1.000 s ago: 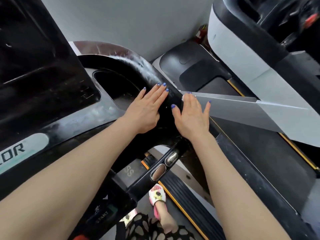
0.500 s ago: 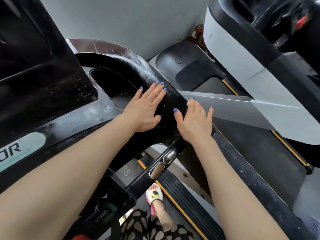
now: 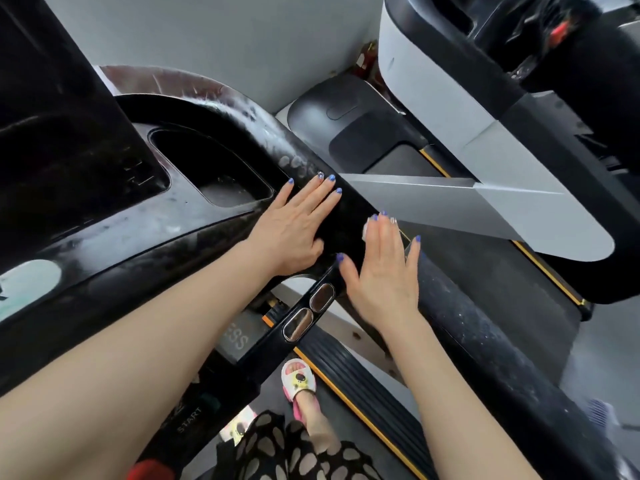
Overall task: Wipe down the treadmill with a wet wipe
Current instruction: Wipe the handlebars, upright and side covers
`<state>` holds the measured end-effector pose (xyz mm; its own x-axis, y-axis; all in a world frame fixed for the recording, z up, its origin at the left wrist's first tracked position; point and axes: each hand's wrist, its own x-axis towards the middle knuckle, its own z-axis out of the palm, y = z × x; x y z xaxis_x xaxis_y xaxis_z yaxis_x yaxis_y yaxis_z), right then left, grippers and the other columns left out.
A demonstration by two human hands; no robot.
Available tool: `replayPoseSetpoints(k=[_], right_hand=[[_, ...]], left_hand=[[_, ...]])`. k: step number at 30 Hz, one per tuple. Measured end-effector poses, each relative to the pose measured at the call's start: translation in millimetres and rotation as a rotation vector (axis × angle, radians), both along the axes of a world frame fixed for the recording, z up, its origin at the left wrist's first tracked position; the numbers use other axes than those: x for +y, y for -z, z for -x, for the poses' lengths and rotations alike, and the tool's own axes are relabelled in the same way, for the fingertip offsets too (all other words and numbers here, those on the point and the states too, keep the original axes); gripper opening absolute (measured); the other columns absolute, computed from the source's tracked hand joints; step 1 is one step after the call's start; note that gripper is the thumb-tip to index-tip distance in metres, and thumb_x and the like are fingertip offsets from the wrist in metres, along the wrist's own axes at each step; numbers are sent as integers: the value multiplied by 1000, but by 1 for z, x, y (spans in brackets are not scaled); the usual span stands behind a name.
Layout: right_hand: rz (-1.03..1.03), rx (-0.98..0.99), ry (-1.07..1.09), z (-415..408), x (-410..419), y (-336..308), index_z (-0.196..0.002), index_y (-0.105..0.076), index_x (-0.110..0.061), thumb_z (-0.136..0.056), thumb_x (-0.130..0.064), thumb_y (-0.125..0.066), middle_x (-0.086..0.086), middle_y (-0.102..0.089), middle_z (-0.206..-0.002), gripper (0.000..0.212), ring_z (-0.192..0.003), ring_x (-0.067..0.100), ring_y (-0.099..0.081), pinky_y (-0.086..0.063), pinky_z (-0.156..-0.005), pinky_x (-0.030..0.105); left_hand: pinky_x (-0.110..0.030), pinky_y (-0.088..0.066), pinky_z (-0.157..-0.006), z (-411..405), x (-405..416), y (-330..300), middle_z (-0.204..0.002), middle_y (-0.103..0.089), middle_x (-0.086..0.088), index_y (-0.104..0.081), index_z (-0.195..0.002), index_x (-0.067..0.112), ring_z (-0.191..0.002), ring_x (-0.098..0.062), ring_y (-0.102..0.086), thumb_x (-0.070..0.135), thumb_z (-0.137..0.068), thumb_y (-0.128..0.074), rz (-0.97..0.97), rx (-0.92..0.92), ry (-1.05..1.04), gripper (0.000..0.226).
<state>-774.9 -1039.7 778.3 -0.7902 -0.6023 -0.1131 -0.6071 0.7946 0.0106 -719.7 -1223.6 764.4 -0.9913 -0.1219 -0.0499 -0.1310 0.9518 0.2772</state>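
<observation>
Head view | left hand [image 3: 290,230] flat, fingers straight and together, pressing black treadmill handrail [image 3: 346,216] | right hand [image 3: 382,268] flat, fingers straight and slightly spread over white wet wipe [image 3: 367,229], only its edge showing at fingertips, on same handrail | smeared console [image 3: 194,216] left | grey-white second treadmill [image 3: 450,109] right.

console [image 3: 194,233]: glossy black plastic, smeared with pale wet streaks
handrail [image 3: 485,327]: black, matt, speckled with dust-like flecks
pulse pads [image 3: 310,311]: shiny metal ovals set in glossy black plastic
belt [image 3: 491,268]: dark, matt, finely textured
side rail [image 3: 349,372]: ribbed black rubber look, yellow edge
neighbouring machine [image 3: 450,109]: smooth white and grey plastic, satin finish
skirt [image 3: 291,452]: spotted cloth
</observation>
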Motion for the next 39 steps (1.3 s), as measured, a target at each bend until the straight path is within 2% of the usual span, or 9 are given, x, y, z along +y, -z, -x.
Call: replayPoseSetpoints(k=[4, 9, 14, 18, 22, 28, 33, 36, 39], right_hand=[[0, -55, 86, 39, -27, -5, -156, -23, -10, -101, -62, -24, 7, -23, -165, 76, -154, 21, -17, 5, -121, 58], [13, -29, 32, -3, 12, -6, -161, -4, -13, -98, -65, -15, 6, -1, -169, 82, -156, 22, 3, 11, -120, 54], [-82, -2, -20, -26, 57, 0, -161, 1, -14, -91, -67, 1, 5, 7, -169, 88, -156, 22, 6, 13, -119, 54], [-31, -21, -2, -2, 38, -3, -161, -3, -12, -98, -64, -13, 5, 2, -170, 82, -156, 20, 5, 11, -121, 52], [53, -113, 46, 37, 17, -9, -159, -16, -10, -102, -61, -28, 5, -14, -168, 78, -155, 18, -7, 6, -123, 57], [38, -105, -101, 20, 52, -13, -161, -3, -13, -101, -61, -28, 4, 4, -170, 82, -156, 18, 7, 7, -123, 55], [-36, -65, -298, 15, 105, -8, -162, -3, -17, -96, -65, -15, 1, 6, -170, 83, -156, 16, 8, 12, -120, 50], [5, -106, -286, 37, 93, -9, -162, -6, -17, -103, -60, -24, 0, 2, -170, 75, -156, 15, 4, 10, -122, 50], [26, -169, -224, 50, 73, -11, -161, -6, -16, -101, -62, -25, 2, 0, -170, 78, -156, 17, 1, 6, -125, 51]], left_hand=[[-43, 10, -125, 0, 0, -1, -169, 14, 2, 2, -162, 22, -155, -13, 14, 30, -95, -45, 11, -12, -1, 82], [-42, 10, -125, 0, 5, -5, -168, 17, 3, 6, -162, 22, -154, -13, 17, 27, -95, -44, -3, -33, -30, 83], [-42, 9, -125, -1, 6, -5, -168, 17, 2, 7, -162, 22, -154, -14, 17, 26, -95, -43, 13, -42, -31, 83], [-43, 8, -125, -2, 17, -10, -169, 16, -2, 6, -162, 16, -155, -16, 15, 32, -98, -40, 61, -45, -56, 80], [-45, 8, -125, -15, 51, -12, -168, 17, -3, 7, -161, 14, -154, -16, 17, 39, -104, -32, 63, -61, -75, 73], [-44, 4, -126, -29, 97, -7, -168, 19, -4, 8, -161, 13, -155, -17, 15, 36, -108, -28, 32, -57, -165, 68], [-44, 2, -126, -32, 107, 1, -167, 20, -2, 11, -160, 14, -155, -17, 15, 32, -108, -28, 37, -42, -222, 68], [-44, 3, -125, -31, 109, 5, -167, 20, -2, 13, -159, 14, -155, -18, 14, 31, -108, -29, 64, -32, -248, 69], [-44, 6, -124, -30, 115, 7, -167, 20, -2, 13, -159, 14, -155, -18, 15, 31, -107, -29, 63, -32, -297, 69]])
